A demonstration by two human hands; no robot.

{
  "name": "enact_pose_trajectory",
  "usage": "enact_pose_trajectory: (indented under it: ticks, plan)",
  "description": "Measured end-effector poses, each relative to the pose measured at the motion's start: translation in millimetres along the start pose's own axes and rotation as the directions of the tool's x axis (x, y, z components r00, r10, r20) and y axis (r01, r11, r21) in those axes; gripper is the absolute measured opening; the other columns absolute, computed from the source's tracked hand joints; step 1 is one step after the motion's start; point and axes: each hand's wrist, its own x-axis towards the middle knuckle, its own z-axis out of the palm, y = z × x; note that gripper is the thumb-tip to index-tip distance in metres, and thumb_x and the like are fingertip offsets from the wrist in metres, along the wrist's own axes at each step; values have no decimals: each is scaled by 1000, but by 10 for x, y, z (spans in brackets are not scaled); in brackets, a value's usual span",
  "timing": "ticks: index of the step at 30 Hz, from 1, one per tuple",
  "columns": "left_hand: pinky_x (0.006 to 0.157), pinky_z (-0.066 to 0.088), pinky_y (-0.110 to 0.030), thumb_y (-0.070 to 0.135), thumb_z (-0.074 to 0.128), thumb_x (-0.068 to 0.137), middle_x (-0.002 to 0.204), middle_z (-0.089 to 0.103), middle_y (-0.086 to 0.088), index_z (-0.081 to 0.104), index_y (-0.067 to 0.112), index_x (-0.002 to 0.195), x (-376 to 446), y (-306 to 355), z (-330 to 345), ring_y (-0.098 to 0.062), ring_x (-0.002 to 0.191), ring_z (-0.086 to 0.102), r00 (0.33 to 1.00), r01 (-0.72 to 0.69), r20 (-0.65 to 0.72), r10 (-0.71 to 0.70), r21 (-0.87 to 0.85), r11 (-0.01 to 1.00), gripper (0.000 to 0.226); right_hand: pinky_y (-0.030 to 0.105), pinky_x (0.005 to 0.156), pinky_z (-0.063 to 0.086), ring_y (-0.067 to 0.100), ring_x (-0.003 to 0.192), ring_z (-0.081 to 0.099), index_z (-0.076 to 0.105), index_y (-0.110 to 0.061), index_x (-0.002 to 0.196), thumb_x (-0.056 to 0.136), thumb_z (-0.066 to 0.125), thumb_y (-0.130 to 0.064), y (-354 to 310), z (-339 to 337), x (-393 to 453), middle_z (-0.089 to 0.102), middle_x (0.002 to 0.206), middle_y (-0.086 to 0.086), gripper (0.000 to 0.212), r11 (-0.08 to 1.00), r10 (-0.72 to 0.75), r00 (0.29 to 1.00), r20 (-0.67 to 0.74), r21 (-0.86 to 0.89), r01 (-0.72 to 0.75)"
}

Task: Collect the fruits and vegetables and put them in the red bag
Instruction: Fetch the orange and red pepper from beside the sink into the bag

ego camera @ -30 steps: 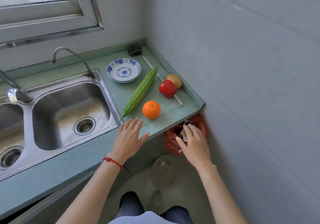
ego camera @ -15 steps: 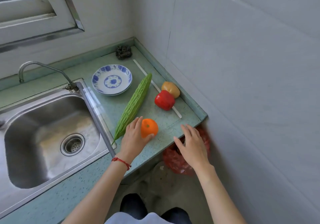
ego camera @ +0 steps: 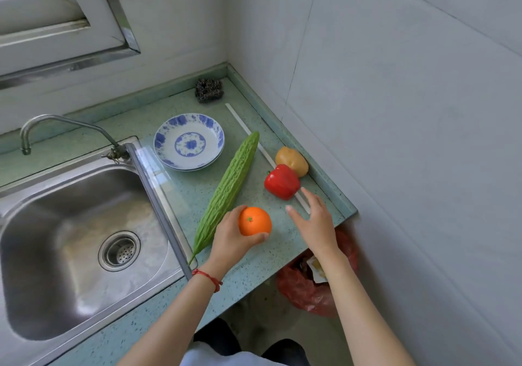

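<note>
The left hand (ego camera: 233, 240) grips the orange (ego camera: 254, 221) above the counter (ego camera: 254, 264); the right hand (ego camera: 316, 221) hovers spread near the red pepper (ego camera: 282, 181). The red bag (ego camera: 305, 289) below holds some pale scrap, while the blue-patterned bowl (ego camera: 188, 141) sits empty.

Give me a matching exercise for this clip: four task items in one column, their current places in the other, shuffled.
1. orange
2. red pepper
3. bitter gourd
4. red bag

a. on the floor below the counter edge
b. held in the left hand
c. lying between the plate and the pepper
d. on the counter, just ahead of the open right hand

Pairs: 1-b, 2-d, 3-c, 4-a
</note>
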Motion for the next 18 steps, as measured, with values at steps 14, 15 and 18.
enact_pose_trajectory:
  ticks: [14,15,18]
  plan:
    - [75,43,-30,23,76,71,115,52,-4,48,19,125,270,23,-446,-20,99,52,989,118,-34,-146,-416,902,61,36,96,41,27,128,41,29,-17,142,76,73,-36,-45,296,594,39,142,11,81,998,38,999,-17,-54,-39]
    - [75,44,-30,23,76,71,115,52,-4,48,19,125,278,11,-454,-20,99,53,988,118,-36,-147,-422,899,61,36,96,41,26,127,42,29,-17,142,76,73,-36,-50,310,605,40,141,11,82,998,41,999,-18,-46,-42]
    - [77,47,-33,22,76,71,117,54,-6,50,20,122,295,-13,-470,-23,100,54,988,114,-46,-150,-447,887,58,32,93,40,26,124,44,30,-17,141,75,74,-35,-73,331,625,42,139,11,81,998,49,998,-29,-27,-50]
